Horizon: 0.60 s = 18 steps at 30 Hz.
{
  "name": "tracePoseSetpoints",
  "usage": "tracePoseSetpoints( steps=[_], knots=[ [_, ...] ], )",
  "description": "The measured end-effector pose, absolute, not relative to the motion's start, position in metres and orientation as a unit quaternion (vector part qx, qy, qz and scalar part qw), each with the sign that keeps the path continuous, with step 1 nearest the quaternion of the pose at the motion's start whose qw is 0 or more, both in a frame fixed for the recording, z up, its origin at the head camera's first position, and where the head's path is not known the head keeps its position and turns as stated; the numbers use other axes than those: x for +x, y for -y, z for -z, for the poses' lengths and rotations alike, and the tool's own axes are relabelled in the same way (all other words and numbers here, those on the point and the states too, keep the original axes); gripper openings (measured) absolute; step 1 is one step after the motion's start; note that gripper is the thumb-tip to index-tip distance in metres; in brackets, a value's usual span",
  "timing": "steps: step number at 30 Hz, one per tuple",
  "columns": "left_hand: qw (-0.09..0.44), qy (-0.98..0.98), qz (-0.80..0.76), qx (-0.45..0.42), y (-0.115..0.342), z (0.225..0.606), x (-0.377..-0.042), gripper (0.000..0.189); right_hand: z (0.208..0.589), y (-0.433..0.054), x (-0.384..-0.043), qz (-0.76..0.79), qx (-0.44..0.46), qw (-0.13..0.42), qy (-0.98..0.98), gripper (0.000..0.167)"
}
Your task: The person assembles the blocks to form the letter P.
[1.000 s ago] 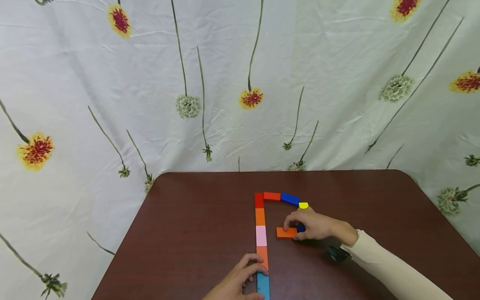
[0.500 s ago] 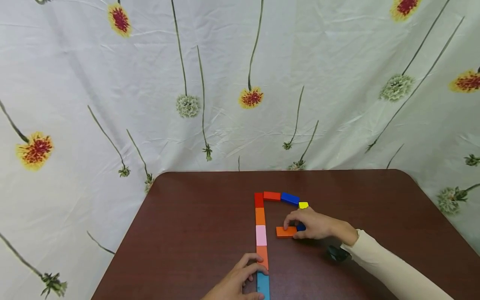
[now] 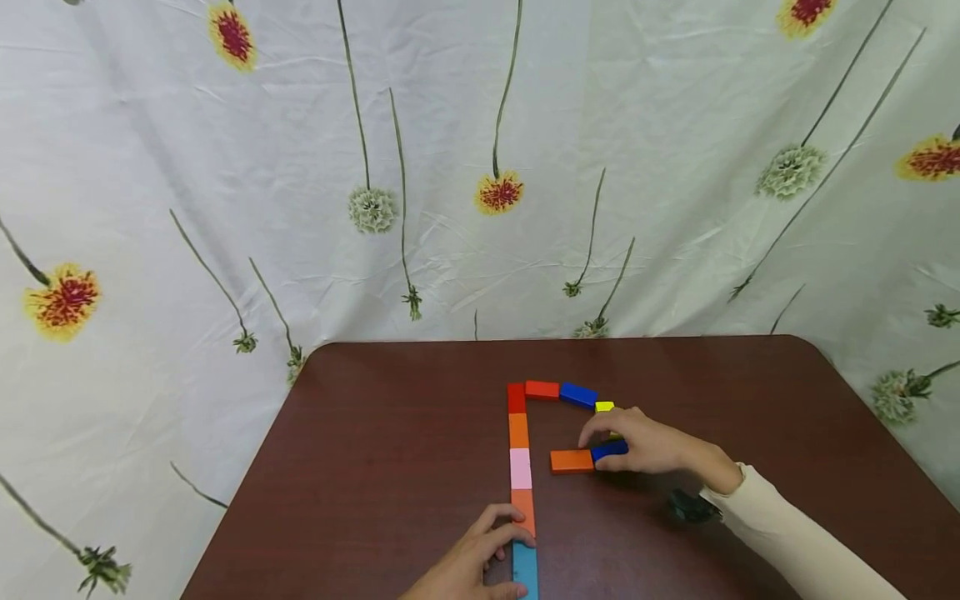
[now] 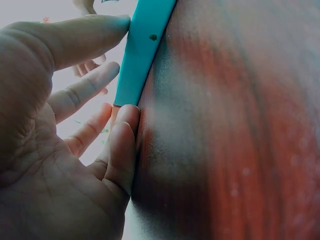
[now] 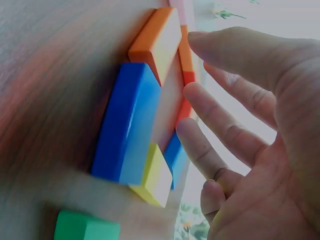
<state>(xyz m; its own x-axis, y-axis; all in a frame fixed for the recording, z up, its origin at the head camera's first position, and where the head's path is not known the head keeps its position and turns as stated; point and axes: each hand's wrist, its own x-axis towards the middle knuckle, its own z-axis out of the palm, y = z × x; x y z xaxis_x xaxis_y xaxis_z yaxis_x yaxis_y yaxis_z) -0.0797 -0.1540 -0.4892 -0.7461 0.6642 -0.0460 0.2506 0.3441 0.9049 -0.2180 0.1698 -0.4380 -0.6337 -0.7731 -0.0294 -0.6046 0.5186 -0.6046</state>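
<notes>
My left hand rests along the left side of the teal block, its fingertips reaching the coral-orange block beyond. The left wrist view shows the thumb touching the teal block with fairly straight fingers. My right hand hovers over the near blue block, which meets the end of an orange block. In the right wrist view its fingers are apart, with nothing held, beside the orange block and blue block. A yellow block is partly hidden behind the hand.
Pink, orange and dark red blocks continue the straight line away from me. A red block and another blue block curve right from its top. A green block lies near the right wrist.
My right hand has let go of the orange block and shifted slightly right, uncovering more of the near blue block. The left hand stays by the teal block.
</notes>
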Motion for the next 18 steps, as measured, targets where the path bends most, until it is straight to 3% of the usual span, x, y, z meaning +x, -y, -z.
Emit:
tracePoseSetpoints(
  steps=[18],
  knots=[
    [0.219, -0.789, -0.500, 0.281, 0.155, 0.487, -0.079, 0.038, 0.449, -0.224, -0.206, 0.315, -0.343, 0.048, -0.883, 0.030]
  ],
)
